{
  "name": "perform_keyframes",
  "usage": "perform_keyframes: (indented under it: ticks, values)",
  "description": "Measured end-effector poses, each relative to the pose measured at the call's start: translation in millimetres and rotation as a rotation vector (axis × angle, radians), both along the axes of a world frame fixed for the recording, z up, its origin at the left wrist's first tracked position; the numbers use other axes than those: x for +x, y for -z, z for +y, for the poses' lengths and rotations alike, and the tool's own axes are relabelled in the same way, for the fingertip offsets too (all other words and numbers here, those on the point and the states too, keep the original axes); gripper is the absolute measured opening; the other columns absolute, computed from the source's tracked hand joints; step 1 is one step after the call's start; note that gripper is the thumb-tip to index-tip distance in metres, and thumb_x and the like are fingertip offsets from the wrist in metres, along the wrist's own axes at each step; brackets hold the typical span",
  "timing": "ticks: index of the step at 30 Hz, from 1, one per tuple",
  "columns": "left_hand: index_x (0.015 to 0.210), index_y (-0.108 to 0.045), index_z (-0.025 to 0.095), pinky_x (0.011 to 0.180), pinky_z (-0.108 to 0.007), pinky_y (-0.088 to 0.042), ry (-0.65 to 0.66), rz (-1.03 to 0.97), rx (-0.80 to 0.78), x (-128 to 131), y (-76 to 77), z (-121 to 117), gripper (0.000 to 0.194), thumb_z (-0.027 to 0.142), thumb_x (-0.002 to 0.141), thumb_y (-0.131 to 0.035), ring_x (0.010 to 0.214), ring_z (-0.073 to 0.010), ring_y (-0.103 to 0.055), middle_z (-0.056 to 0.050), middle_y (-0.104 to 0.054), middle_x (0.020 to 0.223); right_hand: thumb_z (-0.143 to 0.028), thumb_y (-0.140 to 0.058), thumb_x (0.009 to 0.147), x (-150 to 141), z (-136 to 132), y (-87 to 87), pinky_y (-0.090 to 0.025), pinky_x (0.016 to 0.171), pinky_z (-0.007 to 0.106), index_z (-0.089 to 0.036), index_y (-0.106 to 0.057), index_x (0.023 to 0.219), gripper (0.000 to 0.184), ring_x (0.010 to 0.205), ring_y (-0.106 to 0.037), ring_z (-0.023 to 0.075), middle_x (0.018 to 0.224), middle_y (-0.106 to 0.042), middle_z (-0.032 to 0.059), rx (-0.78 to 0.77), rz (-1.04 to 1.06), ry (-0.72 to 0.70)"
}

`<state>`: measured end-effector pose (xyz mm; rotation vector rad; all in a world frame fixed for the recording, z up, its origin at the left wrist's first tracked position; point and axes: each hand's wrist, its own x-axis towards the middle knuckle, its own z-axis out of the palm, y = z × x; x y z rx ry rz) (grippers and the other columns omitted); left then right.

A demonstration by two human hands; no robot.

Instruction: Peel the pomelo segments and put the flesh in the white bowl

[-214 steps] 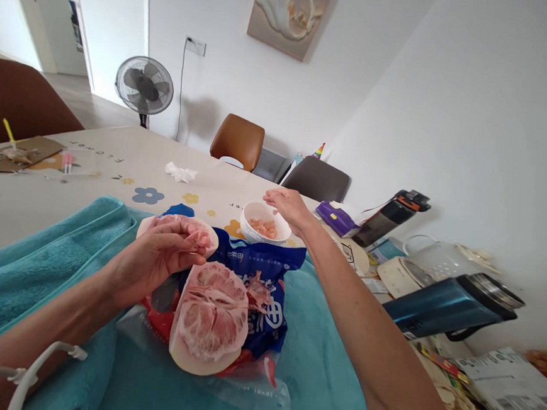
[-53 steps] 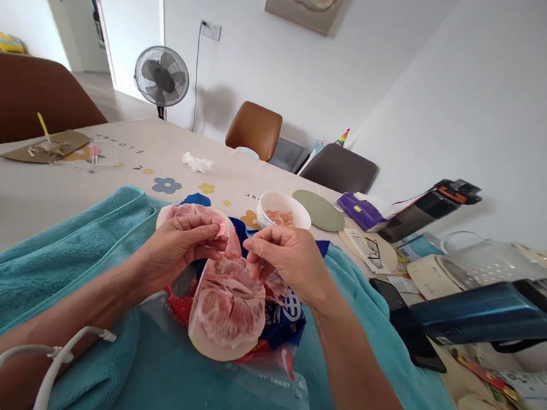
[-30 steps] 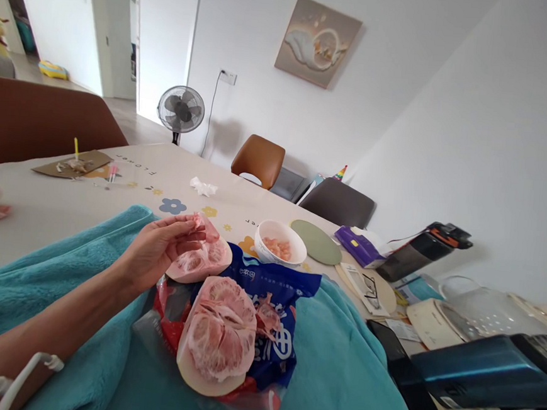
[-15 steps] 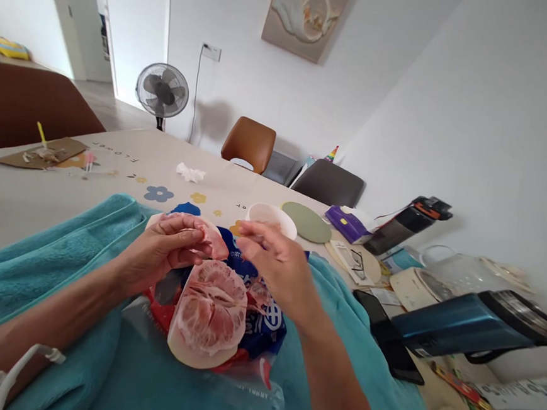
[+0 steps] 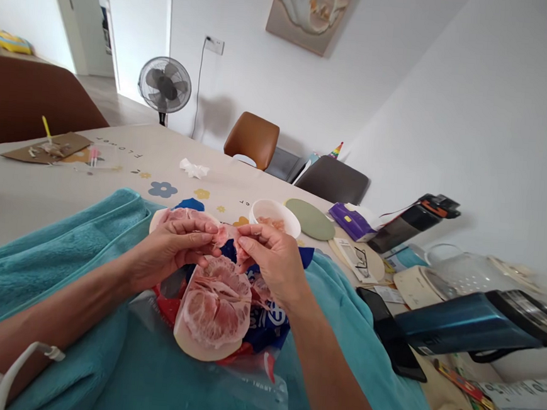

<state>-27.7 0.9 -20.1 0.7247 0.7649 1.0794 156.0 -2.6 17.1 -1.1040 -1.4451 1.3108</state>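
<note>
Pink fruit segment (image 5: 228, 233) is up in the air between the left hand (image 5: 175, 245) and the right hand (image 5: 274, 255). Near fruit half (image 5: 215, 314) lies cut face up on a blue-and-red plastic bag (image 5: 275, 338), teal towel (image 5: 160, 379) underneath; far fruit half (image 5: 185, 214) is partly hidden behind the left hand. White bowl (image 5: 292, 221) with pink pulp pieces (image 5: 272, 222) is just beyond the right hand, which blocks its front edge. Green oval mat (image 5: 310, 219) beside the bowl, purple tissue pack (image 5: 350, 222) past that; phone (image 5: 389, 334) and blue bottle (image 5: 463, 324) farther right. Left hand — thumb and fingers pinched on the segment's left end. Right hand — same, clamped on its right side.
</note>
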Motion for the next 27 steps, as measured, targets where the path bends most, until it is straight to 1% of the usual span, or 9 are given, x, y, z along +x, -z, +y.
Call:
perform_keyframes:
  ticks: [4, 8, 11, 15, 18, 20, 22, 25, 27]
  values:
    - [0.082, -0.072, 0.010, 0.052, -0.018, -0.058, 0.018, -0.010, -0.042, -0.3, -0.8, 0.1, 0.010, 0.006, 0.080, -0.063, 0.066, -0.0161, -0.071, -0.010, -0.074, 0.075, -0.023, -0.063, 0.075, 0.3, -0.5, -0.8, -0.049, 0.048, 0.023, -0.016, -0.064, 0.080, 0.009, 0.052, -0.053, 0.0094, 0.059, -0.057, -0.0032, -0.005, 0.012, 0.010]
    - [0.084, -0.071, 0.012, 0.057, -0.019, -0.059, 0.058, -0.025, -0.020, -1.1, -0.2, -0.2, 0.010, 0.006, 0.077, -0.068, 0.069, -0.0164, -0.072, -0.009, -0.074, 0.080, -0.025, -0.064, 0.074, -0.4, -0.6, -1.7, -0.048, 0.049, 0.023, -0.015, -0.064, 0.080, 0.011, 0.053, -0.053, 0.0092, 0.058, -0.057, -0.0033, -0.008, 0.012, 0.012]
    - [0.085, -0.070, 0.013, 0.056, -0.018, -0.058, 0.066, -0.027, 0.008, -0.8, 0.4, -0.2, 0.014, 0.006, 0.073, -0.071, 0.068, -0.0161, -0.072, -0.008, -0.074, 0.077, -0.026, -0.064, 0.074, -0.3, 0.5, -0.6, -0.048, 0.050, 0.023, -0.015, -0.065, 0.081, 0.012, 0.054, -0.054, 0.0094, 0.059, -0.058, -0.0032, 0.003, -0.001, 0.011]
    - [0.085, -0.069, 0.015, 0.054, -0.019, -0.058, 0.040, -0.031, 0.029, 1.0, -1.0, -1.0, 0.021, 0.003, 0.069, -0.073, 0.066, -0.0168, -0.072, -0.008, -0.074, 0.075, -0.024, -0.062, 0.075, -0.7, 1.8, 2.5, -0.048, 0.052, 0.023, -0.016, -0.064, 0.083, 0.012, 0.055, -0.054, 0.0098, 0.060, -0.059, -0.0035, 0.013, -0.029, 0.007]
    - [0.094, -0.069, 0.017, 0.053, -0.019, -0.058, 0.037, -0.031, 0.040, 1.6, -2.8, -2.3, 0.029, 0.001, 0.069, -0.072, 0.065, -0.0164, -0.071, -0.006, -0.074, 0.074, -0.024, -0.061, 0.075, -2.0, 1.1, 3.9, -0.047, 0.053, 0.023, -0.016, -0.065, 0.086, 0.014, 0.057, -0.055, 0.0101, 0.061, -0.060, -0.0032, 0.023, -0.085, 0.004]
    - [0.103, -0.069, 0.018, 0.055, -0.020, -0.058, 0.070, -0.033, 0.050, 0.9, -3.0, -3.1, 0.037, 0.002, 0.070, -0.072, 0.065, -0.0164, -0.071, -0.004, -0.073, 0.072, -0.023, -0.060, 0.075, -3.2, 0.1, 4.4, -0.045, 0.051, 0.023, -0.016, -0.066, 0.089, 0.016, 0.058, -0.056, 0.0107, 0.065, -0.062, -0.0020, 0.026, -0.134, 0.005]
    - [0.110, -0.069, 0.020, 0.057, -0.022, -0.059, 0.130, -0.040, 0.065, -0.7, -2.3, -3.6, 0.040, 0.005, 0.073, -0.071, 0.063, -0.0158, -0.071, -0.004, -0.073, 0.072, -0.023, -0.061, 0.075, -4.8, -0.8, 5.1, -0.044, 0.051, 0.023, -0.017, -0.065, 0.091, 0.018, 0.059, -0.058, 0.0115, 0.070, -0.065, -0.0004, 0.033, -0.172, 0.022]
    - [0.110, -0.071, 0.021, 0.059, -0.024, -0.060, 0.203, -0.049, 0.090, -2.6, -0.9, -5.0, 0.037, 0.008, 0.075, -0.070, 0.065, -0.0156, -0.070, -0.005, -0.073, 0.079, -0.022, -0.063, 0.073, -7.3, -1.9, 6.6, -0.047, 0.058, 0.024, -0.017, -0.065, 0.088, 0.016, 0.064, -0.062, 0.0124, 0.075, -0.068, 0.0009, 0.044, -0.203, 0.042]
    - [0.107, -0.073, 0.022, 0.059, -0.023, -0.059, 0.212, -0.027, 0.098, -2.4, -0.9, -6.6, 0.037, 0.007, 0.073, -0.071, 0.068, -0.0153, -0.070, -0.004, -0.074, 0.083, -0.021, -0.063, 0.074, -9.0, -2.6, 7.3, -0.049, 0.062, 0.024, -0.017, -0.064, 0.085, 0.012, 0.067, -0.063, 0.0127, 0.076, -0.069, 0.0009, 0.040, -0.205, 0.031]
